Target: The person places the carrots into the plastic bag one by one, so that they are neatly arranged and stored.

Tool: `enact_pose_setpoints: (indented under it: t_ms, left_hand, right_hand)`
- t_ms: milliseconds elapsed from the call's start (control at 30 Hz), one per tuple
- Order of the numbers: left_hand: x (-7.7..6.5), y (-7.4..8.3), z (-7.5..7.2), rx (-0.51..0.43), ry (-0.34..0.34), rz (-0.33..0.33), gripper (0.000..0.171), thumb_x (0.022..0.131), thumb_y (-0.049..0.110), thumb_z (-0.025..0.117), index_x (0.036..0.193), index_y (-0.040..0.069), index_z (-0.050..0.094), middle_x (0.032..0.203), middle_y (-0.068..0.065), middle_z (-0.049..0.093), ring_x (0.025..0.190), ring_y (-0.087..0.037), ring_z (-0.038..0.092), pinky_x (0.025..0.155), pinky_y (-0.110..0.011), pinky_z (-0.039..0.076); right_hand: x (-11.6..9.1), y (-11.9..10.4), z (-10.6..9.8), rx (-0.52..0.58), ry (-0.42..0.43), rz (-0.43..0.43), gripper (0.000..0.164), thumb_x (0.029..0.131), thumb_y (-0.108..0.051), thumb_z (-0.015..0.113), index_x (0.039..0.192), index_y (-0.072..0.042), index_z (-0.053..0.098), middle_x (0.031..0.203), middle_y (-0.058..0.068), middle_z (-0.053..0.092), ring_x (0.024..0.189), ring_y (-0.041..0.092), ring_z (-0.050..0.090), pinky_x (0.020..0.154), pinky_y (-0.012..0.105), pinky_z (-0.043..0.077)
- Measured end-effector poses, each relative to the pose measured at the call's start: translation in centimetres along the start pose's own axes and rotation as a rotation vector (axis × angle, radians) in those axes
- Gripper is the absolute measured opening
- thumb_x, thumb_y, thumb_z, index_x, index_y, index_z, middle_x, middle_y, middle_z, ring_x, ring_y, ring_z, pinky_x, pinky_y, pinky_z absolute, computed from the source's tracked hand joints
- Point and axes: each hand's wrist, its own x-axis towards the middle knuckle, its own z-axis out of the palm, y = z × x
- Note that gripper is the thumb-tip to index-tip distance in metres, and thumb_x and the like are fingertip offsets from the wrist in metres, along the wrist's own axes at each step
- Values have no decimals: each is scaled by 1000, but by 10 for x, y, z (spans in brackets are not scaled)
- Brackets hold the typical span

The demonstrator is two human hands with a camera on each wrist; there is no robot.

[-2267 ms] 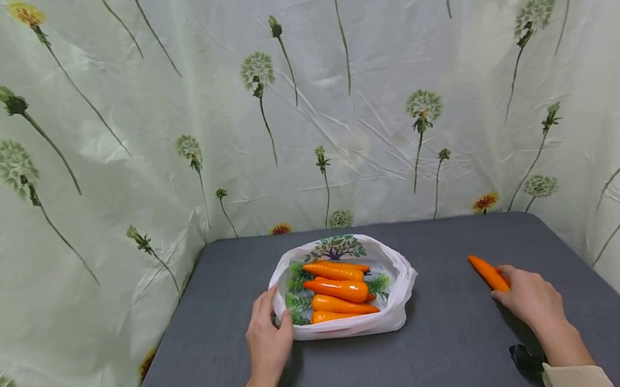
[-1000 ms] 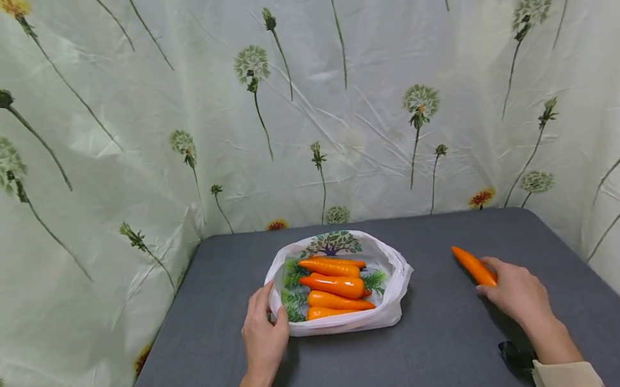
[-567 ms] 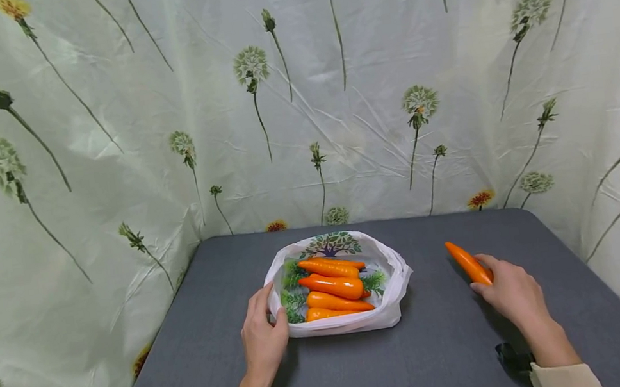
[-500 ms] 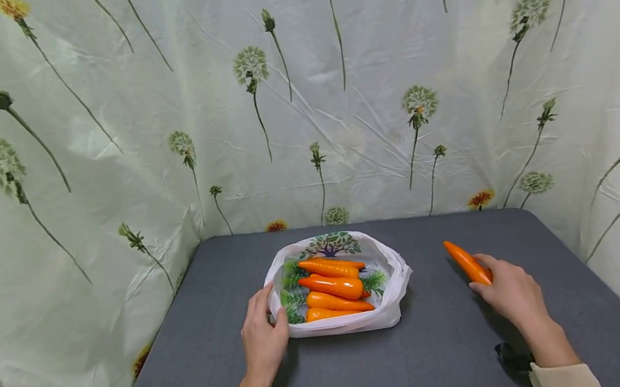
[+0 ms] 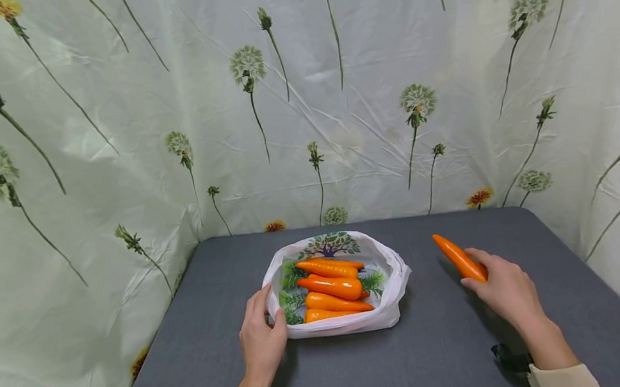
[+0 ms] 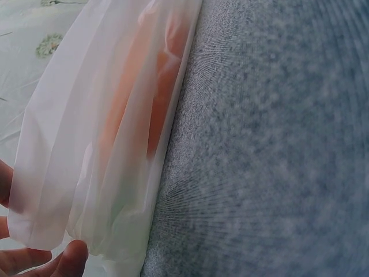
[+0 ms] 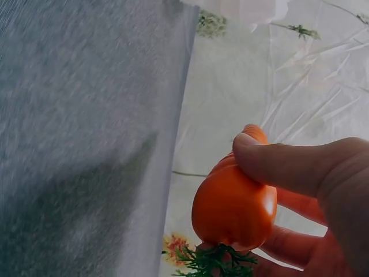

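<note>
A white plastic bag (image 5: 348,324) sits on the dark table with its mouth rolled wide, several orange carrots (image 5: 330,286) with green tops lying inside. At its left rim, my left hand (image 5: 264,338) grips the bag; the left wrist view has the thumb (image 6: 74,258) against the thin plastic and the fingers partly hidden behind it. To the right of the bag, my right hand (image 5: 504,289) holds a single carrot (image 5: 457,257), its tip pointing away and to the left. In the right wrist view, the thumb lies over that carrot (image 7: 233,205), whose green top hangs below.
The grey cloth-covered table (image 5: 418,361) extends around the bag. Behind it and along both sides hangs a pale curtain (image 5: 374,147) printed with dandelions. Dark wrist straps (image 5: 510,359) and light sleeves show at both wrists.
My right hand has carried its carrot leftward and slightly up, towards the bag. The left hand keeps its hold on the bag's rim, and the carrots inside look unmoved.
</note>
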Motion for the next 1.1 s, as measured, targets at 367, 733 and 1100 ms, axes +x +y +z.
enact_pose_setpoints:
  t_ms: [367,733,1100]
  left_hand:
    - [0,0,1,-8,38,32,53,85,7,74,137,8,62,131,-12,59,100,-29,65,79,-48,57]
    - [-1,-2,6,-8,43,29,54,84,4,75,136,9,62,130,-9,60,82,-16,57,62,-29,51]
    - [1,-2,1,-31,30,33,53,85,5,74,137,8,62,131,-10,59,97,-26,63,80,-45,57]
  right_hand:
    - [0,-24,-5,81,61,-70,66,83,-24,84,141,-10,57,112,19,68,77,26,57,61,37,40]
    - [4,-55,-6,148,57,-131,69,81,-23,86,142,-12,57,112,15,70,88,29,61,72,46,48]
    - [13,-80,-12,220,69,-162,69,81,-17,85,143,-14,56,114,13,70,91,30,66,74,48,51]
